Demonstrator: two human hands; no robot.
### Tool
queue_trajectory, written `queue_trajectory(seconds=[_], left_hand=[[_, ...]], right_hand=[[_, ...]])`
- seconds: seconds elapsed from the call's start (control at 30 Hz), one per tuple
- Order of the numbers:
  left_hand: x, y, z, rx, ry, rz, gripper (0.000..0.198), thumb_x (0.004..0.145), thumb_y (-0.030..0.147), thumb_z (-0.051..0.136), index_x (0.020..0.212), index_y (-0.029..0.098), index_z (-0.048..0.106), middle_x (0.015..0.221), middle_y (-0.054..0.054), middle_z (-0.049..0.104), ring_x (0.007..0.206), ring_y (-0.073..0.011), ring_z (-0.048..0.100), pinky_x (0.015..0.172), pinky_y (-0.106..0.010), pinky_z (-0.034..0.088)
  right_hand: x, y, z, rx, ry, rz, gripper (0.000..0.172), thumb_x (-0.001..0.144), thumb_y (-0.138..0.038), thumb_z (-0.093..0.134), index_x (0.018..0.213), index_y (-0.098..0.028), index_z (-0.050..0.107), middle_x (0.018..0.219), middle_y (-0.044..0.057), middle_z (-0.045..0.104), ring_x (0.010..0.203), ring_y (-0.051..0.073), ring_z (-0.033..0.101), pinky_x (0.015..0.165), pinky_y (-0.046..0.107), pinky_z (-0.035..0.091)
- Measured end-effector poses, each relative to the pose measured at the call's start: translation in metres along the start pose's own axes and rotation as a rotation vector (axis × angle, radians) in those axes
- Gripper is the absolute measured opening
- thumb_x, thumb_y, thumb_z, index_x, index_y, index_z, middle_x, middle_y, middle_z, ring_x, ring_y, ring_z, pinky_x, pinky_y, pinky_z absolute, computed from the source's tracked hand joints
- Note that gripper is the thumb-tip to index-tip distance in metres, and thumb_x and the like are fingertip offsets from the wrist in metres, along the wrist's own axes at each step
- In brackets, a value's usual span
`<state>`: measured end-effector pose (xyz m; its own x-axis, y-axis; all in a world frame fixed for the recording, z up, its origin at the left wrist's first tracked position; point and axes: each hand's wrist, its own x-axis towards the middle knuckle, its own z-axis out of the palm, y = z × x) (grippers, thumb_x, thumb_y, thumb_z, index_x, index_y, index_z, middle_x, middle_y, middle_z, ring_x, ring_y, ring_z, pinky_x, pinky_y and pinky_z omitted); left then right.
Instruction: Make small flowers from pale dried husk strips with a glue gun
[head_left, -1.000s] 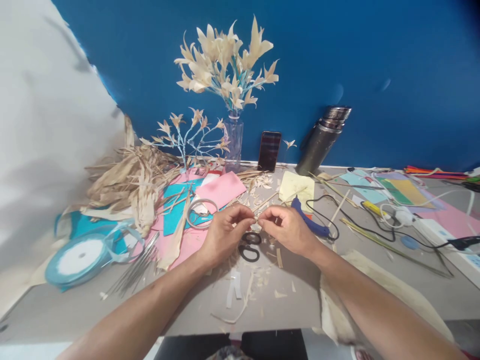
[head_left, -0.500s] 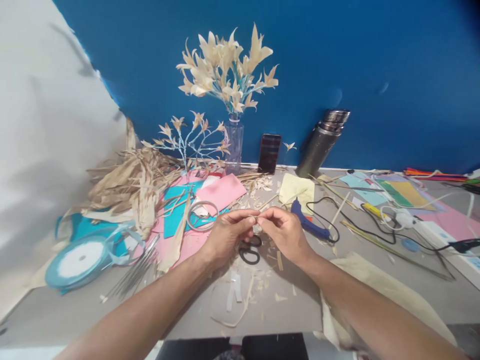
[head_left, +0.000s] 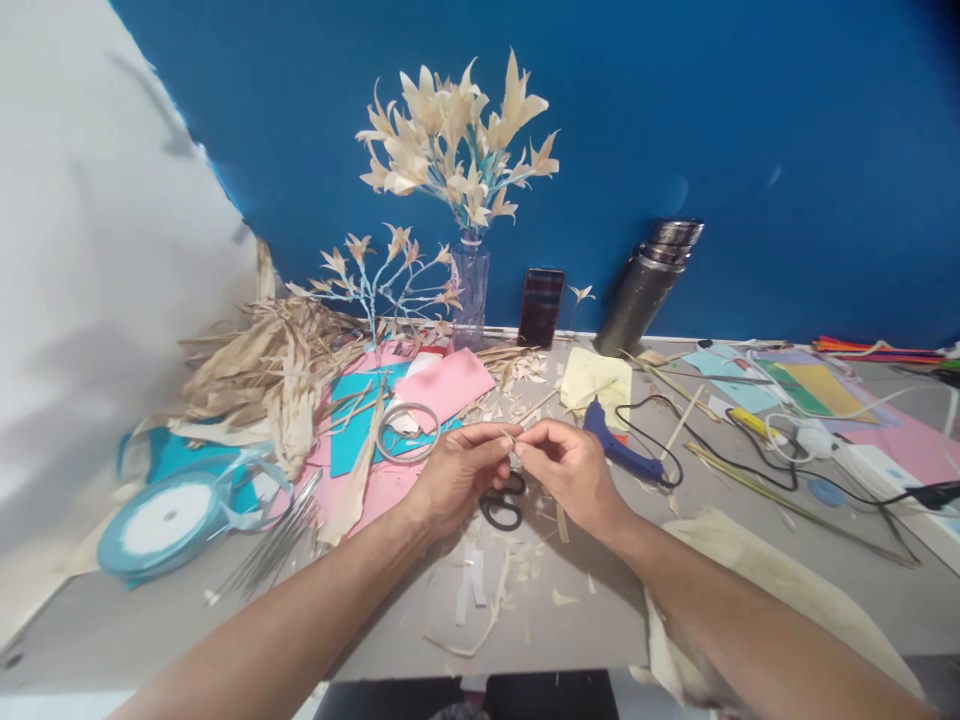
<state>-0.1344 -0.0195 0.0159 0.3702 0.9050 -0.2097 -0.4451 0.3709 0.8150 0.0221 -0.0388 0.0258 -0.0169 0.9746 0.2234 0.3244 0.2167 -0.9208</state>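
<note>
Over the middle of the table, my left hand (head_left: 466, 470) and my right hand (head_left: 564, 462) meet at the fingertips. Both are closed in a pinch on a tiny pale piece (head_left: 513, 436), too small to name, perhaps a bit of dried husk. Just below them lie scissors (head_left: 501, 511) with black handles, their blades hidden by my hands. A blue glue gun (head_left: 621, 447) rests to the right of my right hand. To the left of my left hand is a roll of tape (head_left: 383, 432), standing on its edge by a teal sheet (head_left: 346, 450).
Behind stand a vase (head_left: 470, 290) of pale husk flowers (head_left: 450, 130), a phone (head_left: 541, 308) and a leaning flask (head_left: 651, 285). Dried husks (head_left: 277, 360), a ribbon spool (head_left: 161, 525) and wires (head_left: 262, 550) lie left. A power strip (head_left: 900, 490) and cords are right.
Both hands stay together at nearly the same spot, with the fingers shifting slightly around the small piece. The whole view has moved a little.
</note>
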Motion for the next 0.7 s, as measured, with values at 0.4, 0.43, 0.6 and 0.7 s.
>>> queue_trajectory(seconds=[0.4,0.43,0.6,0.7], left_hand=[[-0.0027,0.0006,0.0037,-0.103,-0.012,-0.037,0.031,0.064,0.016,0.079,0.094,0.013,0.074,0.056,0.001,0.058,0.052,-0.0090,0.052,0.050,-0.020,0.038],[-0.0031,0.0007,0.0044,-0.085,-0.014,-0.036,0.035,0.063,0.015,0.080,0.097,0.014,0.074,0.056,0.001,0.058,0.051,-0.0091,0.052,0.049,-0.020,0.037],[-0.0031,-0.0011,0.0059,-0.099,-0.018,-0.021,0.034,0.068,0.027,0.083,0.098,0.012,0.076,0.054,0.002,0.053,0.050,-0.0068,0.045,0.049,-0.020,0.036],[-0.0018,-0.0026,0.0044,-0.171,-0.031,-0.053,0.032,0.068,0.028,0.084,0.094,0.012,0.076,0.053,0.004,0.049,0.050,-0.0057,0.042,0.049,-0.019,0.036]], right_hand=[[0.0015,0.0014,0.0007,-0.055,0.082,-0.078,0.013,0.081,-0.028,0.066,0.072,-0.018,0.070,0.063,0.000,0.066,0.054,0.012,0.054,0.051,0.022,0.043],[0.0017,0.0013,0.0005,-0.058,0.090,-0.078,0.014,0.081,-0.028,0.066,0.072,-0.018,0.070,0.063,0.000,0.066,0.054,0.013,0.055,0.050,0.022,0.043],[0.0004,-0.0010,0.0020,-0.049,0.083,-0.086,0.014,0.081,-0.028,0.066,0.071,-0.019,0.068,0.063,0.000,0.065,0.054,0.012,0.054,0.050,0.022,0.041],[-0.0005,-0.0025,0.0022,-0.031,0.071,-0.080,0.013,0.081,-0.026,0.065,0.071,-0.019,0.068,0.062,-0.001,0.064,0.053,0.011,0.052,0.050,0.022,0.041]])
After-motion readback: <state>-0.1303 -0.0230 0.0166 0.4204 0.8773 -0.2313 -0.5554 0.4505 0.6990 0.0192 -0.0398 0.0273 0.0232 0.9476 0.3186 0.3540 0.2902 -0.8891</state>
